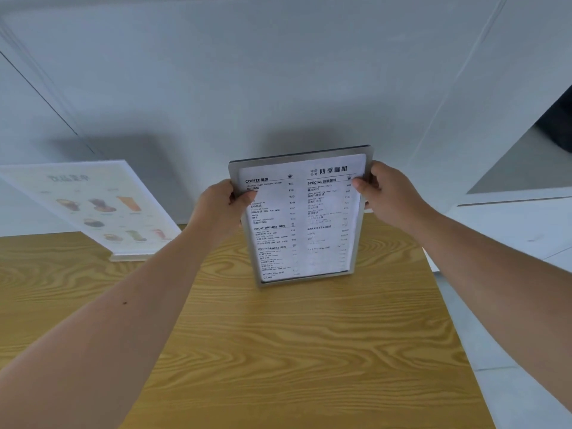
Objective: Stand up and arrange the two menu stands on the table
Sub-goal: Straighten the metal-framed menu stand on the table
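A silver-framed menu stand (301, 224) with black text on white paper stands upright near the far edge of the wooden table (278, 351), its bottom edge on or just above the tabletop. My left hand (219, 205) grips its left edge and my right hand (387, 193) grips its right edge, thumbs on the front. A second menu stand (93, 209), clear acrylic with pictures of drinks, stands upright at the far left of the table, close to the wall.
A white wall (278, 88) runs right behind the table's far edge. To the right of the table is a white ledge (510, 224) and a pale tiled floor (510, 382). A dark object (560, 125) sits at the upper right.
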